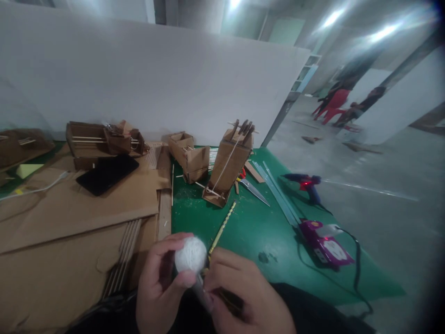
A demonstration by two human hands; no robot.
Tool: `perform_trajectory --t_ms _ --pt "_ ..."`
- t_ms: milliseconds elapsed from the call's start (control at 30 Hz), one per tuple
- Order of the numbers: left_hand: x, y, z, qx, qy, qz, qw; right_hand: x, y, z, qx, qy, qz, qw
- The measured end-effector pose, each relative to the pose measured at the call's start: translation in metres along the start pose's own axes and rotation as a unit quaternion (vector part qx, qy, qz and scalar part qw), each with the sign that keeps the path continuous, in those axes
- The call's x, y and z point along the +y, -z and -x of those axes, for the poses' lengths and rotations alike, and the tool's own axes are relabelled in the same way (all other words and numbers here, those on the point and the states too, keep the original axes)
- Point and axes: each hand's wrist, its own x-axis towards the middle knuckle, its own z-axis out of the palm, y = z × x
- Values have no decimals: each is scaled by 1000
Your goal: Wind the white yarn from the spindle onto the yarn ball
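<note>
My left hand is closed round a ball of white string, thumb and fingers on its sides. Close beside it, my right hand has its fingers pinched together just below the ball. A pale, blurred strip runs from under the ball to the right fingertips; I cannot tell what it is. Beyond the right hand a yellow and black pencil lies on the green tabletop. Farther off stands a tilted cardboard structure with sticks and string on it.
Scissors lie by the structure. Clear glue sticks, a glue gun and a purple power strip with a cable are at right. Cardboard sheets, a black phone and cardboard pieces occupy the left and back.
</note>
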Motion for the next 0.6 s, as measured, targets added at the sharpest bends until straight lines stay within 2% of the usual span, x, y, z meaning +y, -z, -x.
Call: perform_trajectory --t_ms 167,300,367,600 --pt "5 -3 -3 8 15 18 1000 -4 18 -14 -13 62 15 998" --pt "8 1 -5 -42 50 29 997 11 27 -36 -13 74 -9 997" --pt "8 3 -5 -45 73 26 996 21 28 -44 2 61 -45 997" --pt "11 -5 1 19 115 80 990 46 16 -46 26 -47 -141 988"
